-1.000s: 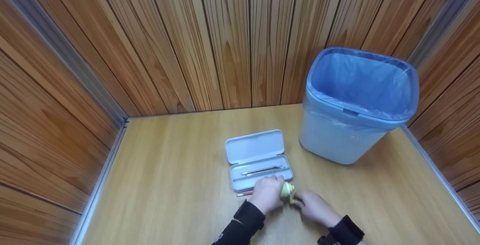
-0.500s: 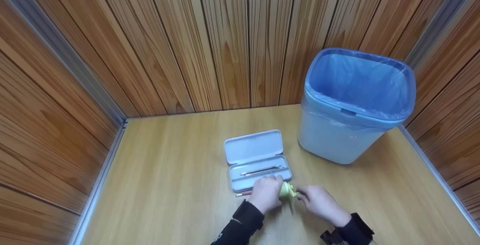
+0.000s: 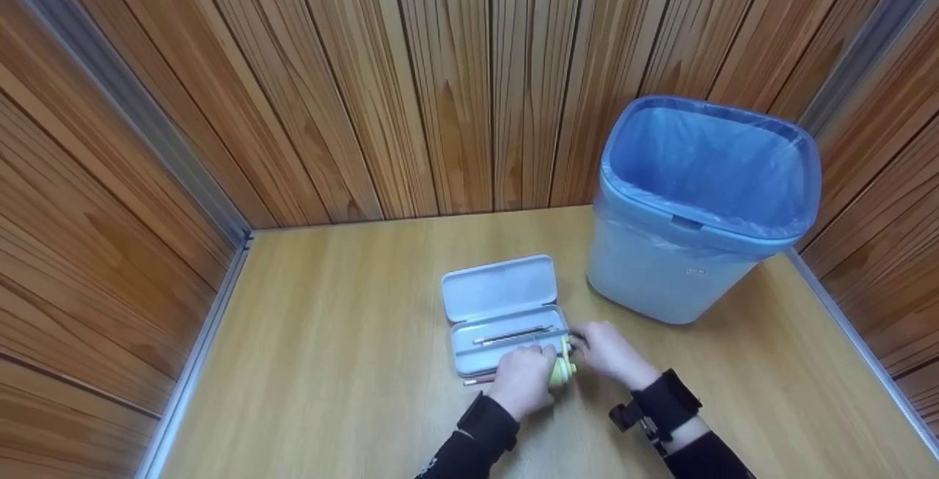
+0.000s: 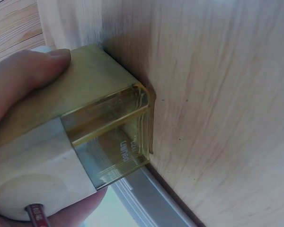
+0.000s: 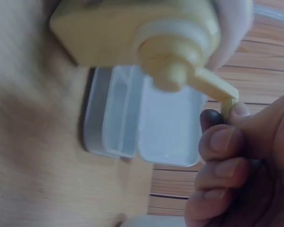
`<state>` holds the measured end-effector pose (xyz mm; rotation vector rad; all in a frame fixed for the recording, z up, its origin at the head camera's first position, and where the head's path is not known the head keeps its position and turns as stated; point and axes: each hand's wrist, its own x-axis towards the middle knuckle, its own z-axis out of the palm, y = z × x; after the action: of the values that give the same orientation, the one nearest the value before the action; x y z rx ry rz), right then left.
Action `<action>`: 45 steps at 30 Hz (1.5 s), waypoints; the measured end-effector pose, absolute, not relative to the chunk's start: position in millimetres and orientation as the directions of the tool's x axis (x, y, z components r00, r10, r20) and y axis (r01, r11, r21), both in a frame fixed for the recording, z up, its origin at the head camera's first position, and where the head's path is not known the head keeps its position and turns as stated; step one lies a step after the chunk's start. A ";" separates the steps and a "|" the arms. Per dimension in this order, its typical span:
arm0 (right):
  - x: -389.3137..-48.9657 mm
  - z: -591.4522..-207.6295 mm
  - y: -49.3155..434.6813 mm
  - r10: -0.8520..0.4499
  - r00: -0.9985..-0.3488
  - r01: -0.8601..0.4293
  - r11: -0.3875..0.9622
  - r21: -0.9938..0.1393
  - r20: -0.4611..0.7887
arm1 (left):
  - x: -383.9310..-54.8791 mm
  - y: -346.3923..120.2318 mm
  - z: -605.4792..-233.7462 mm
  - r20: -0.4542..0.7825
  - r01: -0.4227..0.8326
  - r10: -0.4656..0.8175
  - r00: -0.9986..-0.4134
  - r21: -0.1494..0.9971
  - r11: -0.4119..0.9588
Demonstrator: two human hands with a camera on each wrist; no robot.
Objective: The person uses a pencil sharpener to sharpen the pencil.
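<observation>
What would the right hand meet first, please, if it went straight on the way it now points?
Beyond the yellow crank that it pinches, the right hand would probably meet the right end of the open pencil case first, though depth is unclear and it might pass just above.

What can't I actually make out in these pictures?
Tip of the red pencil: left wrist view, hidden inside the crank pencil sharpener.
End of the crank knob: right wrist view, covered by the right grip.
Print on the bin label: head view, too small to read.
Floor of the trash bin: head view, hidden behind its near wall.
</observation>
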<state>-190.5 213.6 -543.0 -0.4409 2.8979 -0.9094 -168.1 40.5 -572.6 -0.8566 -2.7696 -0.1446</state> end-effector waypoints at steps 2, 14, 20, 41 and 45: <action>-196.3 -550.6 212.7 -0.272 -0.962 -0.211 0.783 -0.585 -0.017 | -167.7 40.5 -573.0 0.267 0.569 0.545 -0.794 0.013 0.822; -180.6 -592.5 215.0 -0.321 -0.941 -0.206 0.793 -0.574 -0.107 | -167.0 40.2 -572.8 0.286 0.571 0.542 -0.790 0.024 0.820; -153.5 -591.4 218.3 -0.340 -0.931 -0.209 0.793 -0.572 -0.132 | -167.4 38.8 -571.7 0.282 0.562 0.534 -0.797 0.024 0.827; -152.5 -526.2 220.2 -0.357 -0.932 -0.333 0.781 -0.528 0.060 | -168.6 40.2 -576.2 0.273 0.568 0.542 -0.795 0.020 0.823; -167.4 -527.6 217.0 -0.338 -0.939 -0.318 0.783 -0.535 0.064 | -168.6 39.7 -577.1 0.301 0.576 0.548 -0.780 0.005 0.817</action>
<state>-167.4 217.0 -527.6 -0.5395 2.9331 -0.8700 -168.6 39.7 -577.1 -0.8596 -2.7156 -0.1392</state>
